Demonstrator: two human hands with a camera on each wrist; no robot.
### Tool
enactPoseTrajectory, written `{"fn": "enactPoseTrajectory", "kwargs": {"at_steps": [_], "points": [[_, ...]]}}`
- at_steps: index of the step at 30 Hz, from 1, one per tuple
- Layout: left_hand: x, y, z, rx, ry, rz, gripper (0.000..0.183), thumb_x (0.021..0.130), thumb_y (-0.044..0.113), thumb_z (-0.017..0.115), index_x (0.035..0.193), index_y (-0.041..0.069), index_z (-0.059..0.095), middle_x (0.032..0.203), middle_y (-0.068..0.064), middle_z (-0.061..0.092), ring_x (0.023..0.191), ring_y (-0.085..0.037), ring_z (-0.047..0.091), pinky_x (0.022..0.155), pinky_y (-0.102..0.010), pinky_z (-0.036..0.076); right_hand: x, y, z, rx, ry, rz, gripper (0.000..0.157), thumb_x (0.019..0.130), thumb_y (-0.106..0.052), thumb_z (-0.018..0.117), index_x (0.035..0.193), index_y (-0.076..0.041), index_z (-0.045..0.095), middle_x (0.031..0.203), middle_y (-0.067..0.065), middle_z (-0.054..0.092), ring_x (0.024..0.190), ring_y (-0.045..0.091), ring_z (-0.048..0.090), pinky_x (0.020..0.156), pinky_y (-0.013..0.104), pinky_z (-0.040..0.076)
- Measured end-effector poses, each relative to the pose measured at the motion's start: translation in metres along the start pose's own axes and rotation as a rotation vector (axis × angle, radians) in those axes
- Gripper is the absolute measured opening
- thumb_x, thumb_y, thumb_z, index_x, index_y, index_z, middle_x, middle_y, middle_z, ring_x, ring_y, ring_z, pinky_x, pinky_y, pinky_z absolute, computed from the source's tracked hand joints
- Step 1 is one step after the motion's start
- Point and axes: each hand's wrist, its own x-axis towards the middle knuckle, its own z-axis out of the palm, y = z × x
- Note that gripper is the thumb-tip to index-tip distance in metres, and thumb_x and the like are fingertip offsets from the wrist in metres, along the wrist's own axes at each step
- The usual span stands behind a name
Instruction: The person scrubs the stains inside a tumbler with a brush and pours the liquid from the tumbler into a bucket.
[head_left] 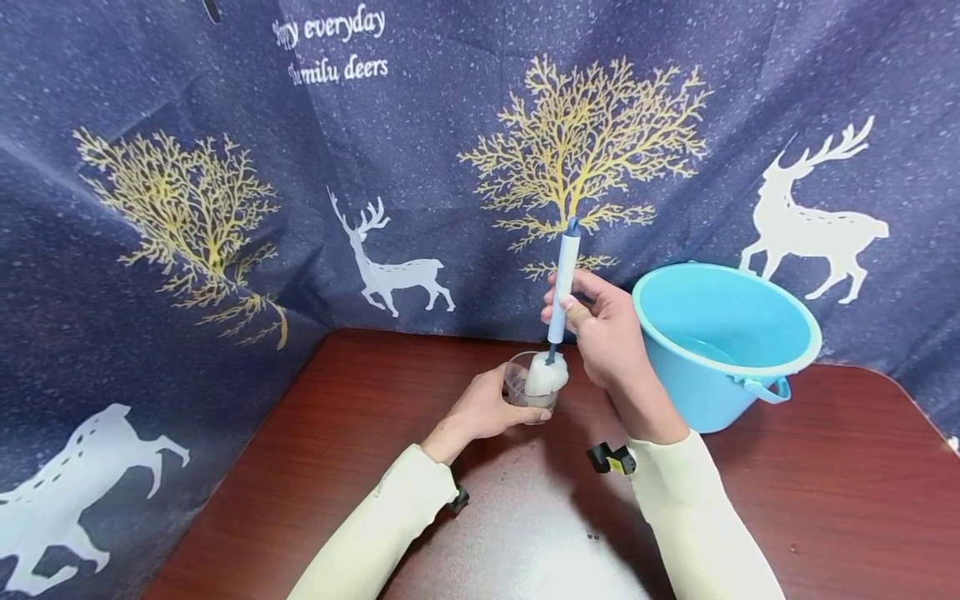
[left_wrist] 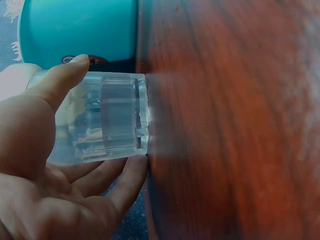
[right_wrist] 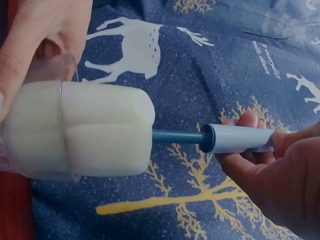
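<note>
My left hand (head_left: 491, 408) grips a clear cup (left_wrist: 117, 112), thumb on one side and fingers round the other. The cup is upright, its base at or just above the table; whether they touch I cannot tell. In my right hand (head_left: 607, 333) is a sponge cup brush (head_left: 566, 283), pinched by its pale blue handle (right_wrist: 240, 139). The brush slants down, its white sponge head (right_wrist: 107, 130) partly inside the cup and partly above the rim. A dark blue shaft (right_wrist: 177, 136) joins head and handle.
A light blue bucket (head_left: 720, 400) stands to the right, close by my right forearm, its handle hanging at the front. The reddish-brown wooden table (head_left: 330, 442) lies under my arms. Behind it hangs a dark blue cloth (head_left: 420, 167) with white deer and golden trees.
</note>
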Motion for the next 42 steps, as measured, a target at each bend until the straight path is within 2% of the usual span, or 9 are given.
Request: {"fn": "enactPoseTrajectory", "kwargs": {"at_steps": [8, 14, 21, 27, 33, 38, 42], "points": [[0.0, 0.0, -0.001, -0.014, 0.002, -0.018, 0.066, 0.078, 0.048, 0.094, 0.13, 0.017, 0.065, 0.113, 0.002, 0.072, 0.104, -0.015, 0.068, 0.091, -0.035, 0.055, -0.002, 0.0, 0.005, 0.034, 0.045, 0.019, 0.032, 0.108, 0.008, 0.049, 0.137, 0.008, 0.062, 0.104, 0.016, 0.066, 0.086, 0.02, 0.072, 0.094, 0.038, 0.06], [0.0, -0.001, -0.001, -0.018, -0.015, -0.031, 0.068, 0.079, 0.049, 0.093, 0.131, 0.018, 0.064, 0.114, 0.004, 0.071, 0.106, -0.014, 0.067, 0.092, -0.034, 0.054, -0.001, 0.004, 0.004, 0.014, 0.061, 0.003, 0.03, 0.108, 0.006, 0.049, 0.135, 0.007, 0.063, 0.103, 0.013, 0.067, 0.088, 0.02, 0.073, 0.094, 0.037, 0.059], [0.001, -0.002, 0.0, -0.034, -0.015, -0.048, 0.065, 0.078, 0.049, 0.094, 0.127, 0.018, 0.065, 0.108, 0.006, 0.071, 0.099, -0.012, 0.066, 0.087, -0.033, 0.054, 0.0, 0.005, 0.003, -0.005, 0.093, -0.093, 0.028, 0.105, 0.008, 0.055, 0.131, 0.007, 0.066, 0.103, 0.007, 0.072, 0.092, 0.023, 0.076, 0.094, 0.038, 0.06], [0.0, 0.0, -0.001, -0.037, -0.015, -0.05, 0.064, 0.077, 0.048, 0.095, 0.125, 0.019, 0.065, 0.102, 0.005, 0.071, 0.092, -0.012, 0.066, 0.082, -0.033, 0.055, -0.001, -0.004, -0.005, 0.037, 0.125, -0.184, 0.025, 0.103, 0.012, 0.058, 0.126, 0.008, 0.066, 0.101, 0.013, 0.073, 0.089, 0.025, 0.078, 0.091, 0.043, 0.061], [0.001, 0.0, -0.001, -0.051, -0.017, -0.054, 0.063, 0.076, 0.046, 0.096, 0.124, 0.019, 0.065, 0.103, 0.006, 0.071, 0.091, -0.011, 0.066, 0.08, -0.03, 0.056, -0.004, -0.015, -0.013, 0.087, 0.146, -0.217, 0.026, 0.101, 0.014, 0.059, 0.124, 0.007, 0.067, 0.101, 0.01, 0.075, 0.087, 0.022, 0.078, 0.09, 0.042, 0.061], [0.001, 0.0, -0.001, -0.055, -0.02, -0.06, 0.064, 0.077, 0.046, 0.096, 0.126, 0.018, 0.065, 0.105, 0.003, 0.071, 0.092, -0.012, 0.066, 0.077, -0.03, 0.057, -0.007, -0.023, -0.016, 0.078, 0.155, -0.246, 0.025, 0.1, 0.013, 0.062, 0.123, 0.005, 0.069, 0.102, 0.012, 0.076, 0.087, 0.024, 0.079, 0.09, 0.042, 0.061], [0.002, -0.001, -0.001, -0.036, -0.02, -0.055, 0.068, 0.077, 0.047, 0.095, 0.128, 0.016, 0.064, 0.108, 0.001, 0.072, 0.095, -0.014, 0.066, 0.08, -0.031, 0.056, -0.011, -0.028, -0.018, 0.056, 0.144, -0.24, 0.027, 0.099, 0.011, 0.065, 0.123, 0.002, 0.07, 0.099, 0.011, 0.077, 0.086, 0.024, 0.079, 0.089, 0.04, 0.061]]}}
